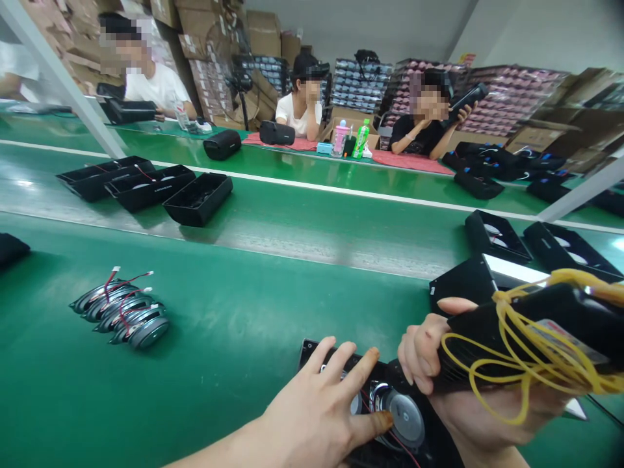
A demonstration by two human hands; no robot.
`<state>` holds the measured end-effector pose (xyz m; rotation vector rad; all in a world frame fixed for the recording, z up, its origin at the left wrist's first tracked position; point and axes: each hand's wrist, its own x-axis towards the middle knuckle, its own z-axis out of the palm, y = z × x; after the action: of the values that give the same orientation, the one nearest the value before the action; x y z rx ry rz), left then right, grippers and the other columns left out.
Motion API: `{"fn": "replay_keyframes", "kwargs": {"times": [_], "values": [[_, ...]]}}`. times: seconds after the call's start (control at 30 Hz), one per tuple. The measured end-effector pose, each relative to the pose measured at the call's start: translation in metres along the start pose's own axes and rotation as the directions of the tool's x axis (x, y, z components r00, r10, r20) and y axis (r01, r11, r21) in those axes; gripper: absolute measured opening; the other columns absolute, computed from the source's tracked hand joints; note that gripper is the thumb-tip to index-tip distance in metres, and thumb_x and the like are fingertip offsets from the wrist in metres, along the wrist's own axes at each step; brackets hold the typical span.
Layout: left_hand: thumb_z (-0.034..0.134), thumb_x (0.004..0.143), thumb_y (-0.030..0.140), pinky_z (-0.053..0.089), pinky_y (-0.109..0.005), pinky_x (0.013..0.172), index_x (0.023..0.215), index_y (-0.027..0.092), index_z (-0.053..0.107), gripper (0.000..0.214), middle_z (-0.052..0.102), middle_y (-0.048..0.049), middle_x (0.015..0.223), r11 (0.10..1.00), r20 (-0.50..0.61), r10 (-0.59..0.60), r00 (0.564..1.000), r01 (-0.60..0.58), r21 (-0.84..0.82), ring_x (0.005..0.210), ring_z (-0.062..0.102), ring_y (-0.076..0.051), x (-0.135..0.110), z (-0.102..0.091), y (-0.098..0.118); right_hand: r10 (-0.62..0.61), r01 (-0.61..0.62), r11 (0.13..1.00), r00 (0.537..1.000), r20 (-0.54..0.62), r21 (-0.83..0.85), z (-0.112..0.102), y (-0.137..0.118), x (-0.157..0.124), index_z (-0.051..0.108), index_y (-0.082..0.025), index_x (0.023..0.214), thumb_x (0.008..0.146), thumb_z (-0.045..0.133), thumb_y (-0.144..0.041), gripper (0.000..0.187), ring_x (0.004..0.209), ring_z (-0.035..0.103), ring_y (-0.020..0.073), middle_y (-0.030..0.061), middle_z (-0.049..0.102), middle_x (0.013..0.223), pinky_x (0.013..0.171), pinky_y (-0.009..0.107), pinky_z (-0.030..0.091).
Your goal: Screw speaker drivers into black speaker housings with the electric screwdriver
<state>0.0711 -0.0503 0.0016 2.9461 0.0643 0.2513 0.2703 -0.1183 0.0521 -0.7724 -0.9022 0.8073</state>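
My left hand [322, 403] lies with fingers spread over a black speaker housing [307, 351], its thumb on the rim of a round speaker driver [407, 416] seated in it. A thin red wire runs beside the driver. My right hand [422, 351] is wrapped round a black power tool [468, 364] with vent slots, a label and loops of yellow cord [517, 351]. Its working tip is hidden behind my hand. A row of several loose drivers [124, 315] with red wires and white plugs lies on the green table to the left.
Black speaker housings [197, 198] stand on the belt at left; more housings [497, 237] are at right. A black case [461, 283] stands behind my right hand. Across the belt sit several people; one person [424, 123] holds a black speaker. Slanted white posts [63, 78] frame both sides.
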Motion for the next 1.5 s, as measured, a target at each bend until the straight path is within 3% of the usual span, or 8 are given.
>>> {"fn": "replay_keyframes", "kwargs": {"times": [0.27, 0.5, 0.7, 0.83, 0.93, 1.07, 1.33, 1.5], "values": [[0.089, 0.088, 0.055, 0.047, -0.073, 0.116, 0.156, 0.039, 0.058, 0.076, 0.033, -0.0243, 0.178, 1.0, 0.071, -0.008, 0.997, 0.009, -0.008, 0.151, 0.052, -0.05, 0.004, -0.007, 0.001, 0.006, -0.008, 0.999, 0.998, 0.056, 0.036, 0.003, -0.001, 0.001, 0.083, -0.031, 0.116, 0.105, 0.051, -0.071, 0.052, 0.042, 0.051, 0.0136, -0.0005, 0.061, 0.062, 0.04, 0.024, 0.047], [0.089, 0.087, 0.052, 0.045, -0.075, 0.116, 0.157, 0.039, 0.056, 0.079, 0.031, -0.026, 0.177, 1.0, 0.053, -0.005, 0.999, 0.006, -0.023, 0.149, 0.052, -0.051, 0.0, -0.004, 0.002, 0.015, -0.017, 0.999, 0.999, 0.049, 0.036, 0.006, 0.0, 0.001, 0.082, -0.032, 0.112, 0.092, 0.068, -0.08, 0.054, 0.042, 0.051, 0.0126, -0.003, 0.061, 0.062, 0.039, 0.023, 0.047], [0.083, 0.091, 0.049, 0.044, -0.074, 0.117, 0.158, 0.038, 0.054, 0.074, 0.031, -0.0244, 0.177, 1.0, 0.048, -0.009, 0.999, 0.009, -0.013, 0.149, 0.052, -0.05, 0.001, -0.004, 0.001, -0.02, 0.019, 1.0, 0.998, 0.06, 0.017, 0.001, 0.004, 0.001, 0.081, -0.032, 0.122, 0.1, 0.055, -0.079, 0.058, 0.041, 0.049, 0.0126, -0.0024, 0.059, 0.062, 0.039, 0.024, 0.046], [0.084, 0.091, 0.048, 0.043, -0.074, 0.118, 0.158, 0.039, 0.055, 0.074, 0.029, -0.0237, 0.178, 0.999, 0.061, -0.012, 0.998, 0.014, -0.035, 0.15, 0.05, -0.049, 0.0, -0.007, 0.001, -0.019, 0.018, 1.0, 0.999, 0.043, 0.018, -0.002, 0.004, 0.002, 0.081, -0.033, 0.126, 0.094, 0.061, -0.084, 0.064, 0.043, 0.05, 0.0137, -0.0007, 0.064, 0.065, 0.039, 0.025, 0.046], [0.084, 0.088, 0.044, 0.04, -0.075, 0.12, 0.159, 0.039, 0.054, 0.078, 0.026, -0.0235, 0.179, 0.997, 0.073, -0.031, 0.997, 0.036, -0.067, 0.153, 0.046, -0.05, -0.002, -0.008, 0.002, -0.024, 0.022, 0.999, 0.998, 0.056, 0.031, -0.002, 0.001, 0.001, 0.081, -0.032, 0.127, 0.099, 0.058, -0.079, 0.059, 0.044, 0.051, 0.0142, 0.0002, 0.063, 0.065, 0.04, 0.026, 0.047], [0.081, 0.089, 0.042, 0.037, -0.077, 0.121, 0.16, 0.039, 0.054, 0.076, 0.026, -0.0224, 0.179, 0.995, 0.08, -0.042, 0.996, 0.049, -0.089, 0.154, 0.044, -0.05, -0.003, -0.009, 0.004, -0.007, 0.002, 0.998, 0.996, 0.087, 0.063, -0.003, -0.001, -0.005, 0.081, -0.03, 0.123, 0.107, 0.051, -0.067, 0.05, 0.045, 0.052, 0.0147, 0.0, 0.06, 0.065, 0.042, 0.026, 0.047], [0.07, 0.096, 0.04, 0.037, -0.075, 0.122, 0.16, 0.036, 0.054, 0.066, 0.031, -0.0219, 0.176, 0.996, 0.075, -0.041, 0.996, 0.047, -0.08, 0.15, 0.048, -0.047, -0.003, -0.025, 0.008, -0.009, 0.005, 1.0, 0.988, 0.152, 0.024, -0.013, 0.002, -0.018, 0.079, -0.03, 0.126, 0.105, 0.052, -0.072, 0.054, 0.05, 0.053, 0.0164, 0.002, 0.062, 0.068, 0.049, 0.03, 0.05], [0.073, 0.094, 0.038, 0.037, -0.074, 0.122, 0.161, 0.033, 0.054, 0.07, 0.031, -0.0218, 0.177, 0.996, 0.079, -0.045, 0.996, 0.051, -0.075, 0.15, 0.047, -0.048, -0.005, -0.031, 0.01, -0.023, 0.044, 0.996, 0.963, 0.27, -0.072, -0.012, -0.005, -0.022, 0.075, -0.031, 0.132, 0.106, 0.055, -0.069, 0.05, 0.054, 0.06, 0.0187, 0.0016, 0.063, 0.073, 0.051, 0.032, 0.053]]}}
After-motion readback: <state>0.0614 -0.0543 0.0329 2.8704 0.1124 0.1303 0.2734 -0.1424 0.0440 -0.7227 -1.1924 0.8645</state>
